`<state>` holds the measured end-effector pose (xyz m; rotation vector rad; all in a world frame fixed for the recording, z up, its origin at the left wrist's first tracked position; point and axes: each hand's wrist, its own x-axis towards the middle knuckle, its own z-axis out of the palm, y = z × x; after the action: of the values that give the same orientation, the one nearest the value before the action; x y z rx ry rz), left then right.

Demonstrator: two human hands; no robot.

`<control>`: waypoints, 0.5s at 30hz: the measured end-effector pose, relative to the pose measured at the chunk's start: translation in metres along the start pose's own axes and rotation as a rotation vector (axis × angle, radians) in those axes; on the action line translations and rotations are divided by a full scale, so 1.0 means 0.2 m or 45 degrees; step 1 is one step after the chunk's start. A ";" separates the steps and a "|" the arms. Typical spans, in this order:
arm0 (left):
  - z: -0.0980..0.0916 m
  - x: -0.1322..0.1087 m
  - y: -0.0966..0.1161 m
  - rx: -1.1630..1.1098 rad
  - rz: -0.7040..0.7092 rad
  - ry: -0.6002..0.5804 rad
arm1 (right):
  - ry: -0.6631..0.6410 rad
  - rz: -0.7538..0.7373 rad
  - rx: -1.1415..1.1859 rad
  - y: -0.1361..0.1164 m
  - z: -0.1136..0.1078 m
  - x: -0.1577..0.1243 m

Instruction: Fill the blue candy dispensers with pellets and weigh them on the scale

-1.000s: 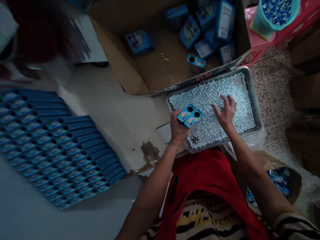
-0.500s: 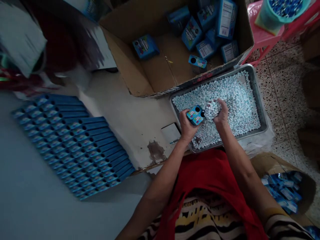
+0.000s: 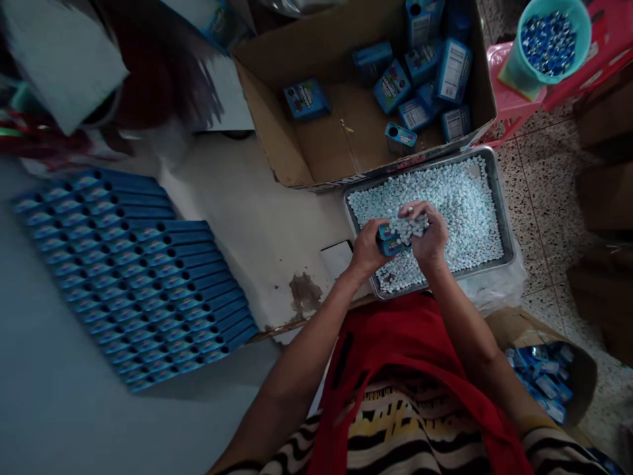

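My left hand grips a pair of small blue boxes by their side, over the left part of a metal tray. White and pale-blue candy pellets fill the tray. Cupped fingers of my right hand hold a heap of these pellets against the tops of the boxes. The heap covers part of the boxes, so their holes are mostly hidden.
A cardboard carton with several blue boxes stands behind the tray. Rows of blue boxes are stacked at left. A phone-like slab lies beside the tray. A turquoise bucket sits on a pink stool; an open carton is at lower right.
My right hand has moved left with its heap of pellets, from beside the boxes onto their tops. My left hand still holds the boxes. The camera view has shifted slightly.
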<state>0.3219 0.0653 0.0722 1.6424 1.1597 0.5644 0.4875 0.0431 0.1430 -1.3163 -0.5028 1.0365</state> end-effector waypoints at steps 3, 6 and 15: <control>-0.02 0.02 0.01 -0.026 0.033 -0.074 | -0.038 0.022 -0.086 -0.03 -0.01 -0.01; -0.01 0.04 -0.02 0.037 0.084 -0.043 | -0.085 0.007 -0.105 -0.02 -0.02 -0.02; 0.01 0.07 -0.12 0.118 0.323 0.077 | -0.208 -0.293 -0.185 0.12 -0.14 -0.10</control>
<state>0.3197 0.0776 0.0470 1.8782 1.0401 0.7346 0.4935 0.0093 0.1181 -1.2715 -0.8469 0.9326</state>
